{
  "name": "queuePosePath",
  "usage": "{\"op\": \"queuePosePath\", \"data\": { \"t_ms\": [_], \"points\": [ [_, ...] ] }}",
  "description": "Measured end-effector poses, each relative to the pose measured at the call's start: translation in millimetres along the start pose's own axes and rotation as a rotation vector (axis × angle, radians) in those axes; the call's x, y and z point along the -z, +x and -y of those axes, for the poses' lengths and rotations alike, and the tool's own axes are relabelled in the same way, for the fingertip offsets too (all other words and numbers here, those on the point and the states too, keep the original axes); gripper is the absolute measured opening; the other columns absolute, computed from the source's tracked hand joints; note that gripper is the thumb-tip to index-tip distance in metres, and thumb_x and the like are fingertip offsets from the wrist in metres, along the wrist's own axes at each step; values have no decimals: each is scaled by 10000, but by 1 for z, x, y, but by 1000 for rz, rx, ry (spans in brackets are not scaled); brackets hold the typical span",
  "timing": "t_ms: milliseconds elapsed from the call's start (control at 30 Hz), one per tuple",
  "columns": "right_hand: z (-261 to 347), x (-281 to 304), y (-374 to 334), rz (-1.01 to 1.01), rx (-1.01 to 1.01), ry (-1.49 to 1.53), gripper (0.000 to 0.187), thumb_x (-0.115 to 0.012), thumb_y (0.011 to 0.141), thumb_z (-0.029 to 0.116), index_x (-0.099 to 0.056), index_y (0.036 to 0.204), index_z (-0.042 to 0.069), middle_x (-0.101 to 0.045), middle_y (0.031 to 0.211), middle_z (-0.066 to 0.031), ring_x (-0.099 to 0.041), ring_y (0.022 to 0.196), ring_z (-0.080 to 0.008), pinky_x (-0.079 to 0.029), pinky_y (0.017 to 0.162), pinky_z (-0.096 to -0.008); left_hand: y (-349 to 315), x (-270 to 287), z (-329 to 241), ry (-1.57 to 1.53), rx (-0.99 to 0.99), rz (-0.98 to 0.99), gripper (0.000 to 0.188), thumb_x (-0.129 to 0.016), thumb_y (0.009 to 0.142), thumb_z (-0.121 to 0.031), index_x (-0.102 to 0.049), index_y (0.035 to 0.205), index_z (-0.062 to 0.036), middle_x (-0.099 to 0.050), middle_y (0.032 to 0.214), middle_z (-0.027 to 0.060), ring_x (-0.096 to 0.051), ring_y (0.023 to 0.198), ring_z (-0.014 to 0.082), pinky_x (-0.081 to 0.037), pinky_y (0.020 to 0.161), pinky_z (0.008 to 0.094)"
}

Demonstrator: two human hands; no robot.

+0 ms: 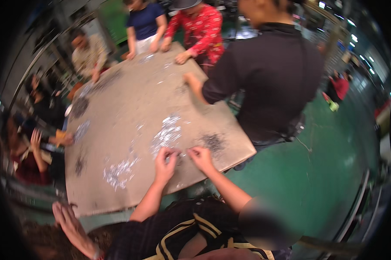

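Observation:
My left hand (167, 158) is over the near part of a large tan table (117, 104), its fingers drawn together in a pinch. Close by on its right, my right hand (198, 156) also pinches. Whatever lies between the fingertips of either hand is too small and blurred to make out. Just beyond my hands spreads a pile of shiny silvery pieces (167, 132). A scatter of small dark pieces (213, 142) lies to the right of my right hand. Another heap of silvery pieces (119, 173) sits to the left of my left forearm.
A person in a dark shirt (269, 73) stands at the table's right edge, an arm over it. Several others work around the far and left sides, including one in a red patterned shirt (200, 32). Someone's hand (70, 221) is near the lower left corner. Green floor (308, 186) extends right.

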State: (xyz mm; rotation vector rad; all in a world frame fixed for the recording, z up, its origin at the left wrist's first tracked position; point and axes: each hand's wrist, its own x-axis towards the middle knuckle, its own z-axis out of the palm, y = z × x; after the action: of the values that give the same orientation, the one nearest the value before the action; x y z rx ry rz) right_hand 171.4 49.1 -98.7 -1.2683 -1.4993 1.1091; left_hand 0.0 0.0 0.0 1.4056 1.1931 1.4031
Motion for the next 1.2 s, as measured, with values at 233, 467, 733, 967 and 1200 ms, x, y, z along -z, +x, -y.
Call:
{"op": "queuePosePath", "data": {
  "t_ms": [233,467,733,967,1200],
  "points": [
    [-35,-14,8,-34,171,-552,110,-641,776,119,-663,829,25,-568,911,-174,-609,854,-343,-501,764,-426,13,-24,-4,106,-160,76,86,-539,844,27,-466,815,-8,-627,878,122,-570,795,145,-444,729,263],
    [-32,-14,11,25,165,-630,114,-666,758,114,-632,822,27,-558,930,-155,-601,890,-342,-491,763,-439,11,-25,-7,175,-231,138,94,-522,873,27,-446,830,-8,-596,887,121,-550,822,141,-437,752,269],
    [-22,-16,15,63,120,-663,147,-661,748,120,-625,853,23,-568,919,-146,-614,874,-346,-506,755,-433,14,-32,-14,193,-284,104,112,-548,824,44,-448,805,-2,-594,806,125,-603,803,194,-458,745,299],
    [-33,-26,25,39,177,-716,95,-643,731,56,-610,813,20,-581,928,-166,-619,872,-352,-514,737,-432,14,-32,-17,170,-258,111,112,-545,814,52,-446,807,0,-602,811,126,-602,806,190,-458,752,296],
    [-5,-12,32,31,-67,-376,112,-558,779,-8,-630,859,-40,-647,835,-183,-650,766,-287,-524,669,-367,12,-26,-16,205,-251,126,80,-538,850,28,-469,825,-4,-593,868,110,-560,826,151,-446,769,279]
  ]
}}
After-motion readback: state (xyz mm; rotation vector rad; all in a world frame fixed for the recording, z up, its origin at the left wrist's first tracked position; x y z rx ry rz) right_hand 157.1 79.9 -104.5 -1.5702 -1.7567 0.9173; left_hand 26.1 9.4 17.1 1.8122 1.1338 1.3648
